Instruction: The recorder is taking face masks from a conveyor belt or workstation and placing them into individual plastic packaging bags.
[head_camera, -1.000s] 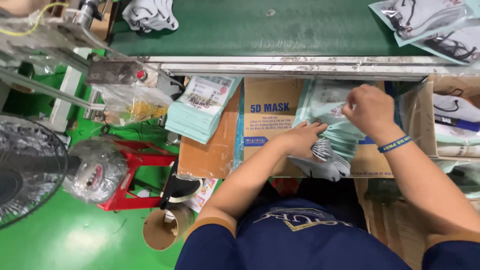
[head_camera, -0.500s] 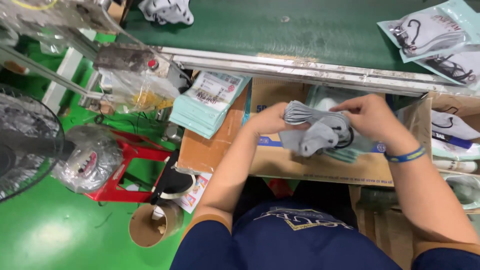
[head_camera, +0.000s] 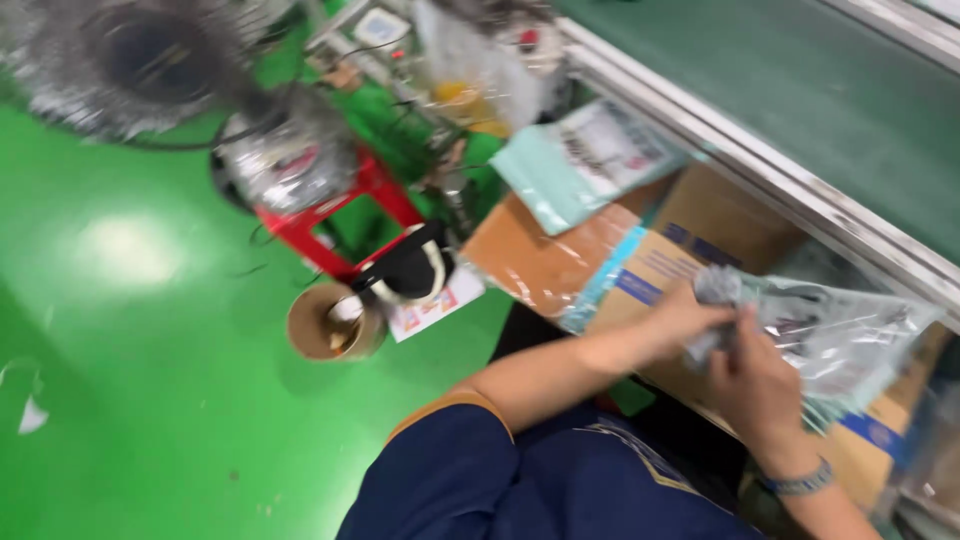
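Observation:
My left hand (head_camera: 678, 318) and my right hand (head_camera: 757, 385) meet over a cardboard box (head_camera: 640, 275) and both grip a bundle of grey masks (head_camera: 712, 292). The bundle sits at the mouth of a clear plastic bag (head_camera: 845, 335) that stretches to the right of the hands. How far the masks are inside the bag is blurred. A band is on my right wrist (head_camera: 795, 483). The whole view is tilted and smeared by motion.
A stack of pale teal packets (head_camera: 585, 160) lies on the box's far flap. The green conveyor belt (head_camera: 800, 90) with a metal edge runs at upper right. On the green floor stand a red stool (head_camera: 335, 215), a fan (head_camera: 120, 60) and a cardboard roll (head_camera: 325, 322).
The camera has swung left and tilted. My hands have drawn together on the grey masks, and a clear bag now lies around them.

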